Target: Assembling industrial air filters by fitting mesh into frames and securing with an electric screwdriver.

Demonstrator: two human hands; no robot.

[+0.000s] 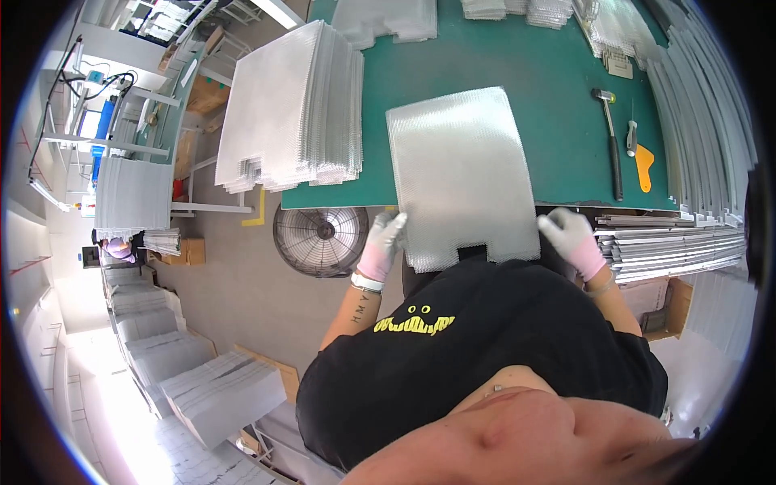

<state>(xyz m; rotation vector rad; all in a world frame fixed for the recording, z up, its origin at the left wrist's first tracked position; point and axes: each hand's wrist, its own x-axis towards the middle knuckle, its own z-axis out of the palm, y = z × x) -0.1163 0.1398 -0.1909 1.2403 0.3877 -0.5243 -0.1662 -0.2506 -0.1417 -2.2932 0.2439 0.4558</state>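
A silvery translucent mesh panel (465,170) lies over the near edge of the green-topped table (558,121), its notched near end overhanging toward my body. My left hand (383,245), in a white glove with a pink cuff, is closed at the panel's left edge, fingertips against it. At the opposite edge, my right hand (572,239) wears a matching glove; its fingers are bent in at the panel's side. The undersides of both hands are hidden, so how firmly they grip does not show.
A tall stack of similar panels (279,105) stands left on the table. A hammer (614,145), a screwdriver (631,139) and an orange scraper (643,168) lie right. A floor fan (323,234) stands below the edge. Metal strips (671,246) are piled low right.
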